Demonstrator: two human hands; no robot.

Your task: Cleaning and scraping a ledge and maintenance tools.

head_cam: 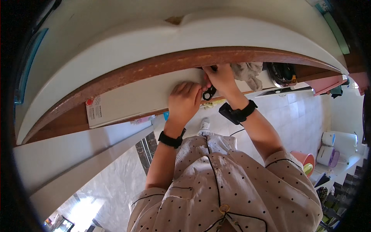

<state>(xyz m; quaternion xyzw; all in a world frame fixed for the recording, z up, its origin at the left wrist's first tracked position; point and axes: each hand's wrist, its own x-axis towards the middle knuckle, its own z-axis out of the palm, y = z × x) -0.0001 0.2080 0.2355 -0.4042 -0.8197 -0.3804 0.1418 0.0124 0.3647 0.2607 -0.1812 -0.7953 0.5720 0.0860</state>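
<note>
My left hand (185, 98) rests with curled fingers on a long white box (139, 98) that lies on a wooden shelf. To its right, my right hand (221, 76) is closed around a black object (209, 92) with a round ring-shaped end, which sticks out below the fingers. The upper part of that object is hidden by the hand and by the brown wooden edge above. A grey cloth (249, 74) lies crumpled just right of my right hand. Both wrists wear black straps, the right one with a black device.
A brown wooden edge (185, 61) with a white surface above overhangs the shelf. At the right are a container with black items (281, 74) and a pink object (326, 84). A pink bucket (303, 159) stands on the floor at the right.
</note>
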